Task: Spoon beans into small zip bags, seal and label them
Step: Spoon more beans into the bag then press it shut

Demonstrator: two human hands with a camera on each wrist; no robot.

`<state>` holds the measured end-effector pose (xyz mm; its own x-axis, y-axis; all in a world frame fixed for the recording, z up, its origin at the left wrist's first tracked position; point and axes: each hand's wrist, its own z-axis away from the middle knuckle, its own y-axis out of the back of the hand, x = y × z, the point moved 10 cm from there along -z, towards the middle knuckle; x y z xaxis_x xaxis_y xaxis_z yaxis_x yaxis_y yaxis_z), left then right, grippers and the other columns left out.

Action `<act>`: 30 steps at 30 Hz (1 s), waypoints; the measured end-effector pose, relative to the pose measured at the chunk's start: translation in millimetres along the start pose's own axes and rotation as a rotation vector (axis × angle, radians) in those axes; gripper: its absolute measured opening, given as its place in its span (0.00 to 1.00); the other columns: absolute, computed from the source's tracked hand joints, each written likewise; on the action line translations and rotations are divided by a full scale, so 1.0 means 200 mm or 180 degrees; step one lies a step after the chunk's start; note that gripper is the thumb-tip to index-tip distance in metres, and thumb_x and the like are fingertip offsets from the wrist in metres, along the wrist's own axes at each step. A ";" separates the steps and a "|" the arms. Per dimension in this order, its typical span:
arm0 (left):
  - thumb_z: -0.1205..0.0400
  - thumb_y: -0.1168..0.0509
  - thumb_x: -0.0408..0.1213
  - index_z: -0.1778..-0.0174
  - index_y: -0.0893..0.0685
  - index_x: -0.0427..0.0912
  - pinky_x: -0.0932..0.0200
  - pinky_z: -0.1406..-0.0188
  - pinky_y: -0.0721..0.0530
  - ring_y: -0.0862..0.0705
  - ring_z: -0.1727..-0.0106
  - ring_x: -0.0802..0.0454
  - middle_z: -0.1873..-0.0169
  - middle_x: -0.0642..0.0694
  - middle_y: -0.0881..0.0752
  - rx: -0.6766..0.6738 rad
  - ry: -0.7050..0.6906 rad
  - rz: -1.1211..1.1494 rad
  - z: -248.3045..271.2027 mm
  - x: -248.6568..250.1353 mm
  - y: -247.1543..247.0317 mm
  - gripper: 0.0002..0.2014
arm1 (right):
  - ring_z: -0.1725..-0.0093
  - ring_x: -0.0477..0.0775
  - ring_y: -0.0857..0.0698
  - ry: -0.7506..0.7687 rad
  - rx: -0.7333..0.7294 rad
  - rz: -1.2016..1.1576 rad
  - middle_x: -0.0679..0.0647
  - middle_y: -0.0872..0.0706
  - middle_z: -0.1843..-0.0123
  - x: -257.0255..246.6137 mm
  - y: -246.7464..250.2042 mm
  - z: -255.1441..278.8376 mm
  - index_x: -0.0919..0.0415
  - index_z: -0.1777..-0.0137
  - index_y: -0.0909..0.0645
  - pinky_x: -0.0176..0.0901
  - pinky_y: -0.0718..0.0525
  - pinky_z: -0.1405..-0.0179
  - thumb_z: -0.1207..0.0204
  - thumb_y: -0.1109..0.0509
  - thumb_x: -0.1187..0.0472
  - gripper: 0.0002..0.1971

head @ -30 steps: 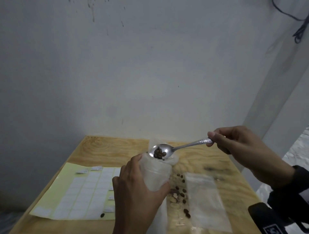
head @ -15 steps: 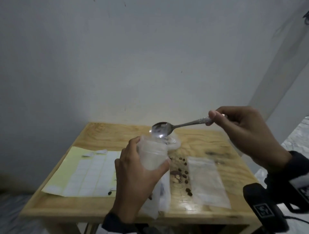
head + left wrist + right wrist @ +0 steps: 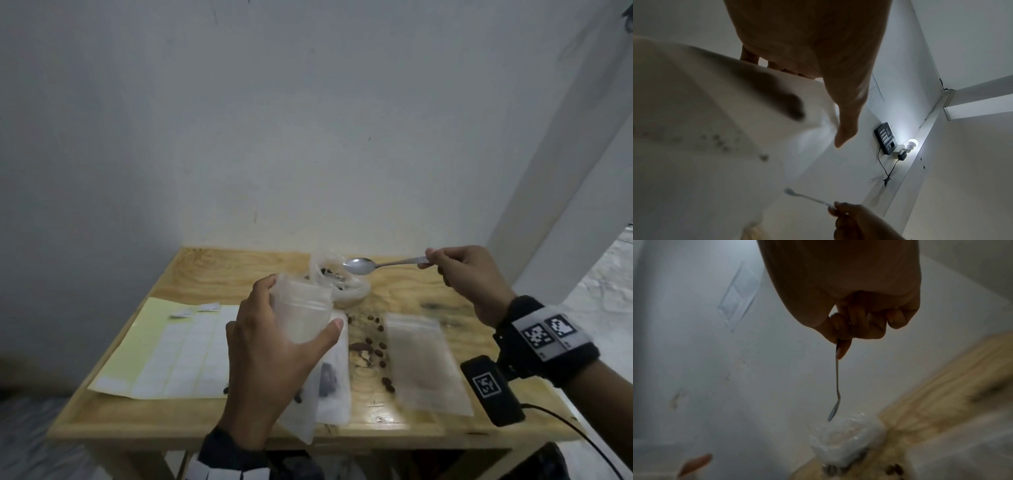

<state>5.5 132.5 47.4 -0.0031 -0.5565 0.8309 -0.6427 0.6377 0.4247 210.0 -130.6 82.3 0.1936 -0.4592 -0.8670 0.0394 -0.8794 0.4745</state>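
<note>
The left hand [image 3: 270,356] wraps its thumb and fingers around a small zip bag [image 3: 303,320], holding it up above the wooden table [image 3: 239,270] with the top open. The bag is thin, cloudy plastic. The right hand [image 3: 469,281] pinches the end of a shiny metal spoon [image 3: 359,265]. The spoon bowl looks empty and hangs over a crinkly clear bag of beans [image 3: 337,284] at the back of the table. Small dark beans [image 3: 371,342] lie loose on the wood. A flat zip bag [image 3: 424,363] lies beside them. A yellow sheet of white labels [image 3: 171,349] lies on the left.
</note>
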 end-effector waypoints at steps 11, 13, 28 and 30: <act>0.44 0.32 0.75 0.29 0.30 0.57 0.40 0.43 0.18 0.18 0.45 0.51 0.44 0.57 0.19 0.0066 0.0047 -0.0342 0.02 0.01 0.04 0.48 | 0.74 0.50 0.32 0.0089 -0.0097 0.0472 0.52 0.26 0.74 0.05 -0.21 -0.10 0.59 0.58 0.07 0.40 0.34 0.74 0.15 0.31 0.55 0.15; 0.43 0.32 0.74 0.29 0.29 0.57 0.41 0.42 0.18 0.19 0.44 0.52 0.43 0.57 0.19 0.0077 0.0048 -0.0390 0.02 0.02 0.04 0.47 | 0.77 0.50 0.31 0.0266 -0.0042 0.0722 0.52 0.23 0.76 -0.01 -0.27 -0.13 0.60 0.60 0.07 0.40 0.34 0.75 0.16 0.31 0.56 0.15; 0.47 0.30 0.73 0.30 0.26 0.58 0.39 0.44 0.18 0.16 0.48 0.50 0.49 0.56 0.17 0.0216 0.0136 -0.0425 0.02 -0.05 0.09 0.48 | 0.72 0.59 0.19 0.0055 0.0049 0.1557 0.59 0.15 0.67 -0.12 -0.51 -0.33 0.70 0.63 0.15 0.46 0.16 0.71 0.29 0.27 0.59 0.12; 0.48 0.30 0.73 0.30 0.26 0.59 0.39 0.44 0.18 0.16 0.48 0.50 0.49 0.56 0.17 0.0206 0.0151 -0.0396 0.01 -0.06 0.09 0.48 | 0.69 0.60 0.16 0.0040 0.0117 0.1576 0.60 0.14 0.65 -0.14 -0.50 -0.37 0.69 0.63 0.16 0.46 0.15 0.70 0.29 0.25 0.57 0.12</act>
<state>-7.6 148.1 44.4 0.1150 -0.6022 0.7900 -0.6839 0.5288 0.5026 273.2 -21.5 70.2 0.1920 -0.8215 -0.5369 -0.0949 -0.5601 0.8230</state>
